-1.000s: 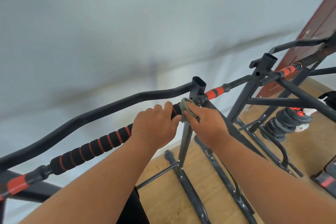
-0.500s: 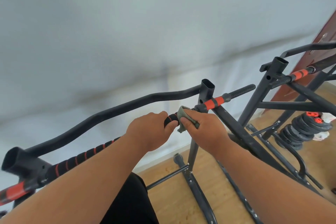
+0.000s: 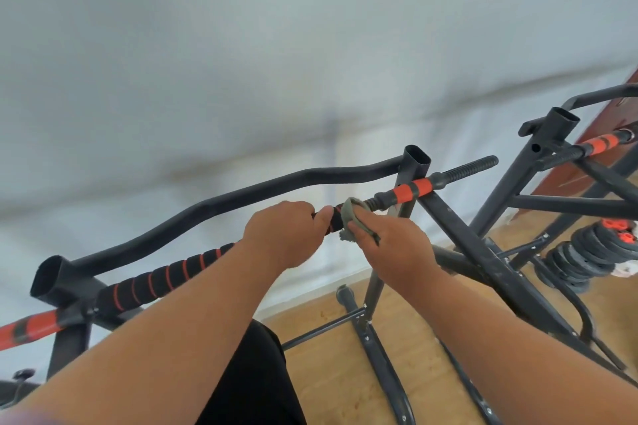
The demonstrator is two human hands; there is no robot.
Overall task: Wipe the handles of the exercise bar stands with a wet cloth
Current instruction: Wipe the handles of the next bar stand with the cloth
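Black foam ringed with thin red bands covers the handle [image 3: 165,281] of the nearer bar stand [image 3: 412,176], and it runs up from lower left toward the stand's open-topped post. The left hand [image 3: 283,235] grips this handle near its upper end, its fingers [image 3: 293,209] curled over the top and the thumb lying along the foam. Just to the right, touching the same handle, sits the grey-green cloth [image 3: 350,216]. The right hand [image 3: 393,250] holds it there, its fingers pinching the cloth against the bar (thumb on the near side, the rest hidden behind the fabric). The two hands are just beside each other, a short stretch of foam showing between them. Beyond the cloth the bar continues as an orange-and-black section [image 3: 412,190] and ends in a ribbed black tip. A second stand [image 3: 538,148] rises to the right, with its own orange grip. A stack of black weight plates [image 3: 583,257] lies on the wooden floor [image 3: 331,376] near it.
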